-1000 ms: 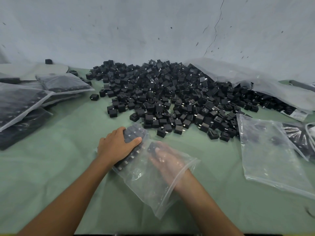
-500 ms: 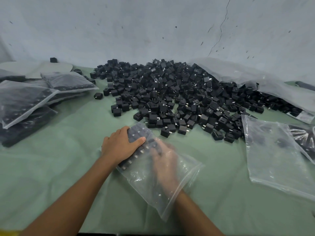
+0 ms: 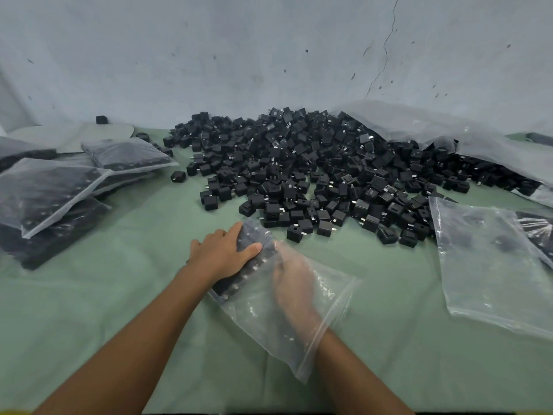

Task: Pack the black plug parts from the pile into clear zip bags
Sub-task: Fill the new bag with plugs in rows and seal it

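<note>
A big pile of black plug parts (image 3: 314,175) covers the far middle of the green table. In front of it lies a clear zip bag (image 3: 332,298), its mouth toward me. A row of black plug parts (image 3: 253,233) fills the bag's far left side. My left hand (image 3: 223,254) lies on top of that side, fingers curled over the bag and the parts beneath. My right hand (image 3: 294,290) is inside the bag up to the wrist, blurred behind the plastic, fingertips against the row. Whether it holds a part is not visible.
Several filled bags (image 3: 45,187) are stacked at the left. An empty clear bag (image 3: 490,265) lies at the right, and a large crumpled plastic sack (image 3: 449,136) spills parts behind it. One stray plug part (image 3: 178,176) sits left of the pile. A grey wall rises behind.
My right hand has slid further into the bag toward the row of parts. My left hand has stayed on the bag's far left side. The camera has shifted slightly.
</note>
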